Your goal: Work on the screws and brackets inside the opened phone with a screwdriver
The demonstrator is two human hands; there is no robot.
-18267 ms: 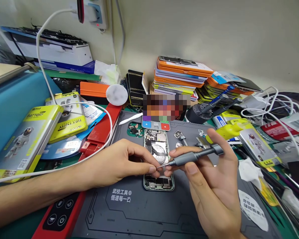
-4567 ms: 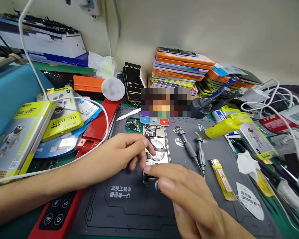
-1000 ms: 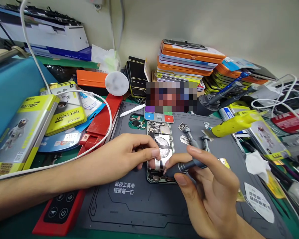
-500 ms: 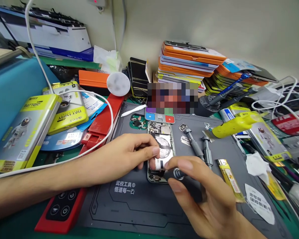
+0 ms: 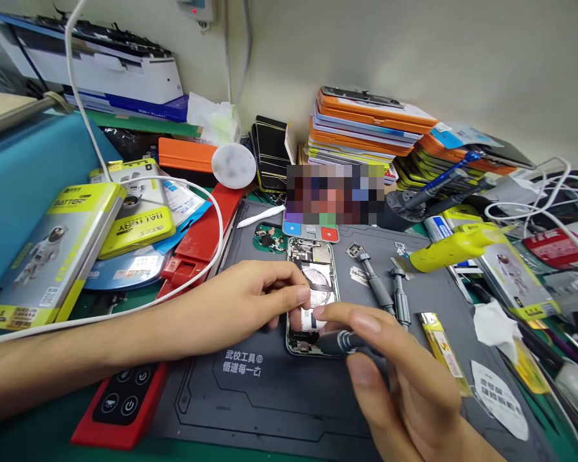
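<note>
An opened phone lies on the dark grey work mat, its inner parts and a white round-marked panel showing. My left hand rests over the phone's left edge, thumb and fingers pinched together; whatever is between the fingertips is hidden. Over the phone's lower right corner, my right hand holds a dark grey screwdriver. The index finger reaches to the white panel, while the thumb stands a little apart from the handle. The screwdriver's tip cannot be made out.
Two grey screwdrivers and a yellow lighter lie right of the phone. Behind it are a green circuit board and a white stick. A red lamp base, battery boxes and a white cable flank the left.
My right thumb has moved down and away from the screwdriver handle, and the screwdriver has tilted slightly. My left hand stays at the phone. The whole view has shifted a little.
</note>
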